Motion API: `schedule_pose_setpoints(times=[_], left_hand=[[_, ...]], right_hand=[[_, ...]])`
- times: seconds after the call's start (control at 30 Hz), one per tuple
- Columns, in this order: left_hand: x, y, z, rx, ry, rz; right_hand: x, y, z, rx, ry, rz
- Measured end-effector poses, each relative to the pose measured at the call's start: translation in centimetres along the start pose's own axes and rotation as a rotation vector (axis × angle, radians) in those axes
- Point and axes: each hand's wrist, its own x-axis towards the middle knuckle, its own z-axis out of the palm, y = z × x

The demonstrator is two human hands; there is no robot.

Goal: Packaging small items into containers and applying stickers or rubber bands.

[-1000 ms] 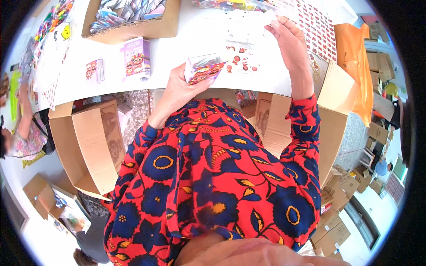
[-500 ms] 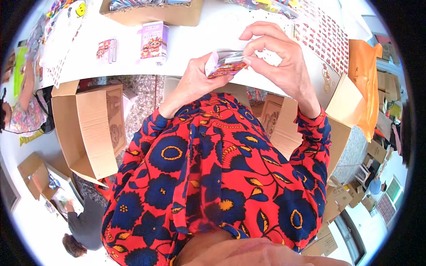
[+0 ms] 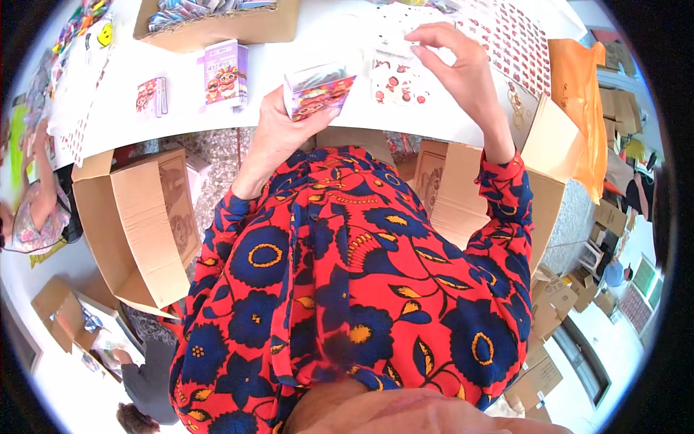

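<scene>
My left hand grips a small purple box with cartoon figures printed on it. It is tilted above the table's near edge, and its upper side shows a dark, shiny surface. Out to the right, my right hand is raised with thumb and forefinger a little apart and nothing visible between them. Just left of that hand lies a clear sheet of small red stickers on the white table. A purple printed box stands at the left, beside a small stack of printed cards.
At the back, a cardboard box holds many small packets. A large sheet of red stickers lies at the right, near an orange bag. Open cartons stand below the table's edge, one at the left. Another person is at lower left.
My right hand has let go of the box and moved right and up, toward the sticker sheets. My left hand has brought the box left, turning its printed side more into view.
</scene>
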Motion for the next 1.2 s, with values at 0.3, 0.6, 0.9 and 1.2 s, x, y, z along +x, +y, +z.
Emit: schedule_pose_setpoints(times=[0.3,0.6,0.9,1.2], left_hand=[[-0.2,0.5,0.8,0.051,-0.027,-0.01],[-0.6,0.3,0.3,0.158,-0.03,-0.008],[-0.6,0.8,0.9,0.05,-0.065,-0.03],[-0.6,0.4,1.5,0.066,-0.086,0.044]], right_hand=[[-3.4,7.2,5.9,-0.326,-0.24,0.086],[-3.8,9.4,9.2,-0.539,-0.136,-0.148],[-2.9,3.6,2.9,0.088,-0.078,0.332],[0.3,-5.4,0.1,-0.038,0.068,-0.355]])
